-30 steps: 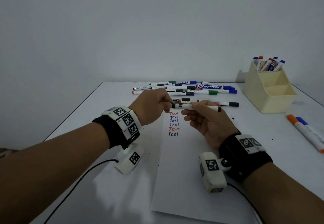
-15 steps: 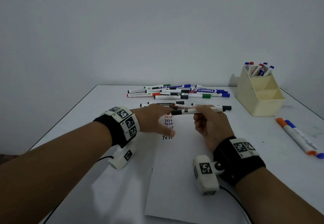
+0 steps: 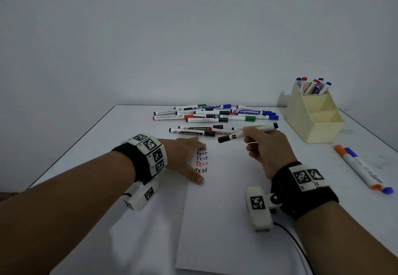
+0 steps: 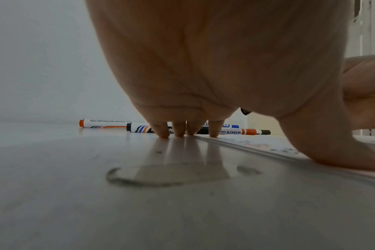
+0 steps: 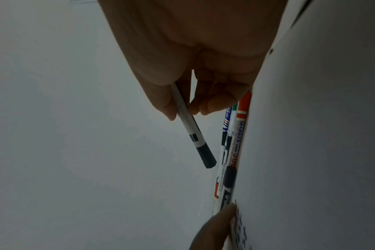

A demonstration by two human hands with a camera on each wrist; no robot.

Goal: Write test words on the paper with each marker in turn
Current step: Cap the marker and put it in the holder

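Right grip: fingers curled round a black marker, held above the paper and tilted, black capped end pointing left; the wrist view shows thumb and fingers pinching the barrel.
Left grip: flat and spread, holding nothing; fingertips press the desk at the paper's left edge, thumb on the sheet.
Paper: lies on the desk between the hands, with a column of "Test" words in several colours near its top left, just beside the left hand.
Loose markers: a scattered group beyond the paper's far edge, lying flat.
Holder: cream, at the right rear, with markers standing in its back compartment.
Two markers: orange and blue, side by side at the right.
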